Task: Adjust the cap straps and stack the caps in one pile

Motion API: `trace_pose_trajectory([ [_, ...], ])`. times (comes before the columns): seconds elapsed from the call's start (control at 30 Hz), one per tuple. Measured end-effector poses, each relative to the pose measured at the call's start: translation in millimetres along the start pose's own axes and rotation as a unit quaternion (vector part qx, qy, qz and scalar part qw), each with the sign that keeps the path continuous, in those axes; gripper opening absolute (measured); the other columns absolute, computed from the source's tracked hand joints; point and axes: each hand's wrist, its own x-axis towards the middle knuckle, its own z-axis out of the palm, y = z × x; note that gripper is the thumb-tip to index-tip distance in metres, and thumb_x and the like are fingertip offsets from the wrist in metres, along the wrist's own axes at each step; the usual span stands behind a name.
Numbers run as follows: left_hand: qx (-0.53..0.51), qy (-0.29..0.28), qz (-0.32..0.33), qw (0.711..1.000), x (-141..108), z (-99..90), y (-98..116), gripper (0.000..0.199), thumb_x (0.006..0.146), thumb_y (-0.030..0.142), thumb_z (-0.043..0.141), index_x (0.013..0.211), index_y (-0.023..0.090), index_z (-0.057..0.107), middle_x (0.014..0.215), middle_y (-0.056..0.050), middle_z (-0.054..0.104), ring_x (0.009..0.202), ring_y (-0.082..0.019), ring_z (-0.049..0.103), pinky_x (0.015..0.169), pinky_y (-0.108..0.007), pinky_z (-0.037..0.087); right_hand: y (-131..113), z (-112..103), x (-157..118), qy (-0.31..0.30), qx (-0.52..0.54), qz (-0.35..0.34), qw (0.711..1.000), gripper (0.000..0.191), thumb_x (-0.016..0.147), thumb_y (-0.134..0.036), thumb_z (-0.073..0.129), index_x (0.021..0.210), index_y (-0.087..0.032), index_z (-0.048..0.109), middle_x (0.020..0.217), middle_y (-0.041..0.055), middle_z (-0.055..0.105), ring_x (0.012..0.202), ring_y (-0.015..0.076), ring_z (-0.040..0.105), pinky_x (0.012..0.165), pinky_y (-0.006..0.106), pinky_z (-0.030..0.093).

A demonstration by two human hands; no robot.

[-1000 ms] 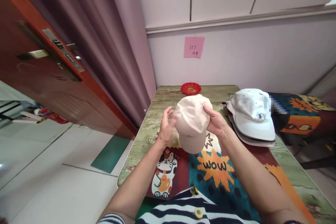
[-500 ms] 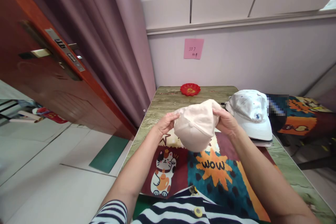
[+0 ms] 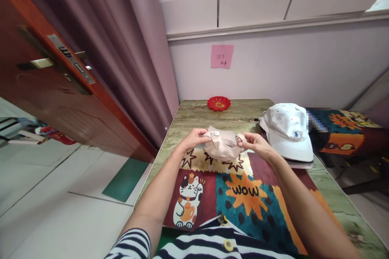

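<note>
Door [image 3: 60, 105] and purple curtain [image 3: 130, 48] fill the left side of the frame, with a green mat [image 3: 124, 180] on the floor low down. Next comes the left hand [image 3: 193, 139], near the middle. Its thumb and fingers are almost closed, and they pinch the buckle end of the strap on a pale pink cap [image 3: 223, 151]. The cap is in the middle of the frame, between the two hands and above a bright cloth [image 3: 209, 194] on the desk [image 3: 188, 117]. A red dish [image 3: 219, 103] sits behind it, near the wall. The right hand [image 3: 257, 143] is almost closed too, and it pinches the other end of the strap.

To the right, a white cap [image 3: 285, 131] lies on top of a pile on the desk, with its brim to the front. More brims peek out under it.

So far, the pink cap is up in both hands and its back gap shows. The two strap ends look apart, so I think they are not joined. The cap is apart from the pile.

Half a second ago, the round top with its button faced us, and the hands held the cap by its sides. Now the cap is turned, it looks flatter, and the fingers are on the strap. The red dish and the pile seem to be in the same spots.
</note>
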Motion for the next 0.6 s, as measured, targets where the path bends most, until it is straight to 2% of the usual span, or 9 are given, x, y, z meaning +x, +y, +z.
trace_pose_trajectory([
  [0.1,0.005,0.008,0.005,1.0,-4.0,1.9,6.0,0.036,0.066,0.045,0.081,0.08,0.013,0.071,0.072,0.002,0.061,0.066,-0.011,0.053,0.06,-0.022,0.039,-11.6,5.9,1.5,-0.005,-0.024,-0.014,1.0,0.039,0.08,-0.055,0.077,0.078,-0.017,0.07,0.075,0.0025,0.068,0.065,0.0136,0.057,0.059,0.024,0.047],
  [0.2,0.008,0.029,0.015,0.999,-8.1,6.1,16.5,0.034,0.066,0.043,0.082,0.08,0.014,0.073,0.074,0.0,0.064,0.068,-0.013,0.055,0.062,-0.023,0.041,-25.6,12.9,2.9,0.023,-0.036,-0.042,0.998,0.042,0.084,-0.058,0.071,0.072,-0.019,0.067,0.071,0.0022,0.067,0.062,0.0129,0.054,0.056,0.023,0.042],
  [0.33,0.039,0.07,0.038,0.996,-14.2,13.1,23.0,0.024,0.069,0.037,0.079,0.077,0.016,0.071,0.074,0.0,0.065,0.068,-0.013,0.055,0.064,-0.024,0.04,-36.1,26.6,2.1,0.067,-0.041,-0.07,0.994,0.041,0.087,-0.059,0.068,0.085,-0.019,0.071,0.069,0.0013,0.064,0.06,0.0134,0.052,0.054,0.024,0.038],
  [0.43,0.094,0.104,0.078,0.987,-18.4,18.0,24.3,0.018,0.075,0.034,0.074,0.079,0.017,0.073,0.078,-0.001,0.068,0.073,-0.015,0.057,0.069,-0.026,0.042,-35.6,41.2,2.1,0.095,-0.018,-0.069,0.993,0.042,0.088,-0.06,0.065,0.094,-0.019,0.072,0.065,-0.0007,0.059,0.058,0.0128,0.049,0.053,0.024,0.038],
  [0.53,0.135,0.13,0.09,0.978,-20.9,23.2,25.6,0.015,0.078,0.032,0.071,0.079,0.018,0.074,0.078,-0.001,0.069,0.076,-0.017,0.059,0.071,-0.027,0.043,-27.0,58.8,6.9,0.111,-0.018,-0.048,0.993,0.042,0.082,-0.06,0.069,0.089,-0.018,0.072,0.062,-0.0023,0.057,0.054,0.0124,0.047,0.051,0.025,0.037],
  [0.6,0.147,0.134,0.087,0.976,-21.7,26.7,26.5,0.013,0.078,0.031,0.072,0.078,0.018,0.073,0.079,-0.001,0.07,0.076,-0.017,0.06,0.07,-0.026,0.044,-18.2,69.7,12.9,0.123,-0.046,-0.046,0.99,0.042,0.076,-0.058,0.075,0.088,-0.018,0.074,0.066,-0.001,0.062,0.059,0.0142,0.051,0.054,0.025,0.039],
])
